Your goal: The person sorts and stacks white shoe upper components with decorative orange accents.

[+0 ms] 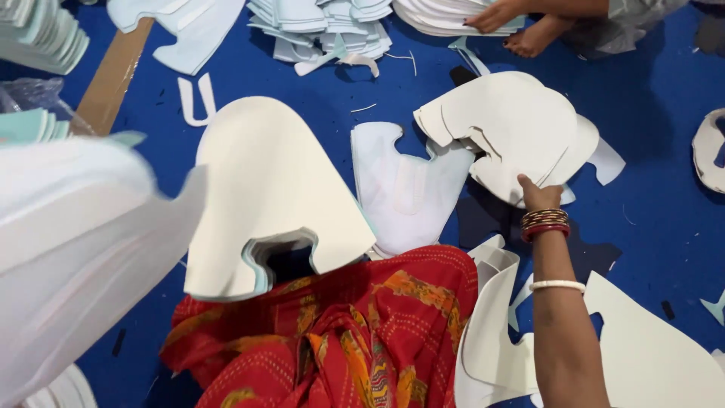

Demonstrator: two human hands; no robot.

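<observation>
On the blue floor sheet (649,113), the right hand (538,195) grips a fan of white foam cutouts (513,128), mid-gathering, needing squaring onto the near stack (264,196); left hand unseen

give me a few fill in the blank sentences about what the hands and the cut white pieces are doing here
1. The right hand grips a bundle of white pieces, and its wrist wears red and gold ____.
2. The floor covering under the pieces is ____.
3. The big stack in the middle lies partly over a red patterned ____.
4. At the top edge, another person's hand rests on a ____ of white pieces.

Missing words: bangles; blue; cloth; pile
</observation>
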